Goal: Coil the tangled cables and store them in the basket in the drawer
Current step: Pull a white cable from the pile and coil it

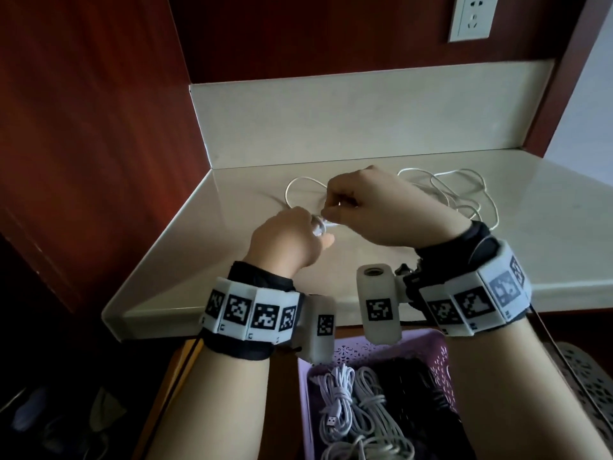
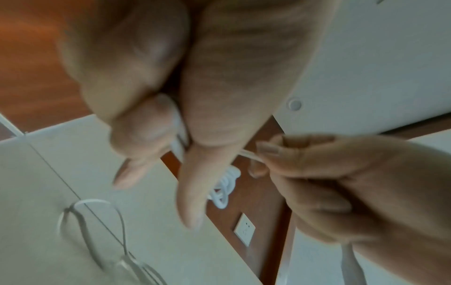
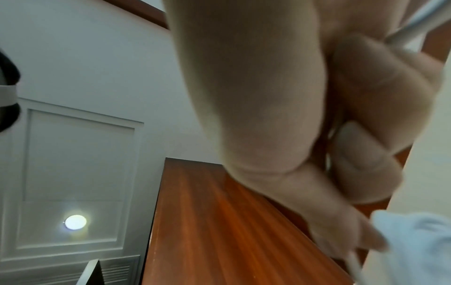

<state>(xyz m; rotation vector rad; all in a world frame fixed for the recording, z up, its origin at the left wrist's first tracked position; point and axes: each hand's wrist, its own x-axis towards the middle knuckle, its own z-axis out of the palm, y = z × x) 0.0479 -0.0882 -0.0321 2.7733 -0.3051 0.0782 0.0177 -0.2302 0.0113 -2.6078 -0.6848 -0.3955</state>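
A thin white cable (image 1: 444,190) lies in loose tangled loops on the pale countertop (image 1: 547,227), with one loop (image 1: 298,190) to the left of my hands. My left hand (image 1: 292,237) grips a small wound coil of this cable (image 2: 224,185) between curled fingers and thumb. My right hand (image 1: 365,207) pinches the cable strand (image 2: 249,155) just right of the coil, close to the left hand. Below the counter, a purple basket (image 1: 438,353) sits in the wooden drawer (image 1: 172,376) and holds several coiled white cables (image 1: 351,406).
A red-brown wooden panel (image 1: 93,111) walls the left and back. A wall socket (image 1: 472,16) sits high on the back wall. A perforated object (image 1: 583,370) lies at the lower right. The counter's front edge (image 1: 232,313) runs just above the drawer.
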